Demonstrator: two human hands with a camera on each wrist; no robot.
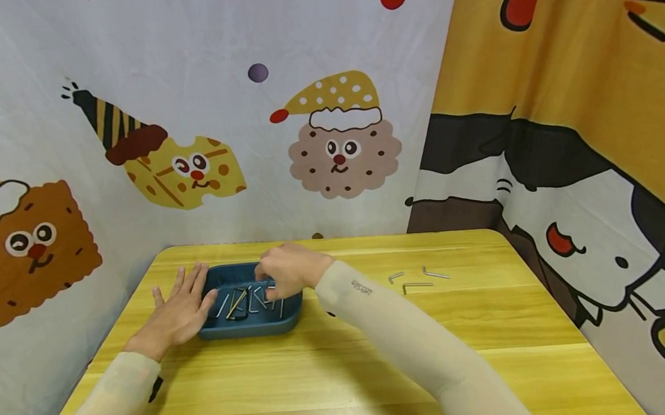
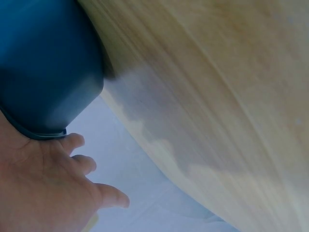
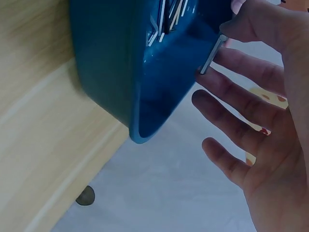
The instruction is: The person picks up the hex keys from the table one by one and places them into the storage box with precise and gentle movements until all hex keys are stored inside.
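A blue tray (image 1: 248,330) holds several L-shaped hex keys (image 1: 253,301), silver, black and brass-toned. My left hand (image 1: 180,308) rests against the tray's left side, fingers spread; in the left wrist view the palm (image 2: 46,186) touches the tray's rim (image 2: 48,135). Over the tray's right part is my right hand (image 1: 290,268). In the right wrist view this hand (image 3: 260,96) pinches one silver hex key (image 3: 212,55) between thumb and fingers, above the tray's interior. The other keys (image 3: 166,19) lie on the tray's bottom.
Three silver hex keys, among them one (image 1: 418,285) with a long arm, lie on the yellow wooden table (image 1: 378,365) to the right of the tray. A cartoon-printed curtain (image 1: 251,33) hangs behind the table and along its sides.
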